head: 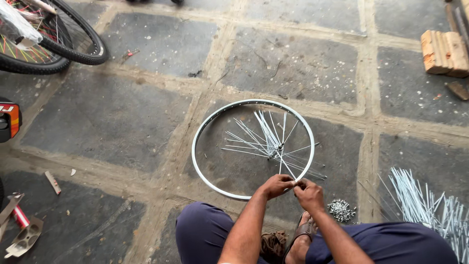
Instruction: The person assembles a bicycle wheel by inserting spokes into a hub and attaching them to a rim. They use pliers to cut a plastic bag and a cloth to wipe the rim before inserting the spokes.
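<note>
A silver bicycle rim (200, 131) lies flat on the stone floor in front of me. Inside it sits a hub (272, 147) with several loose spokes fanning out. My left hand (277, 186) and my right hand (309, 194) meet at the rim's near edge. Both pinch the outer end of one spoke (287, 169) that runs from the hub to the rim. My fingers hide the spoke's tip and the rim hole there.
A small heap of silver nipples (341, 209) lies by my right foot. A bundle of spare spokes (424, 204) lies at the right. Bicycle tyres (73, 46) stand at top left, wooden blocks (443, 52) at top right, scraps (22, 230) at bottom left.
</note>
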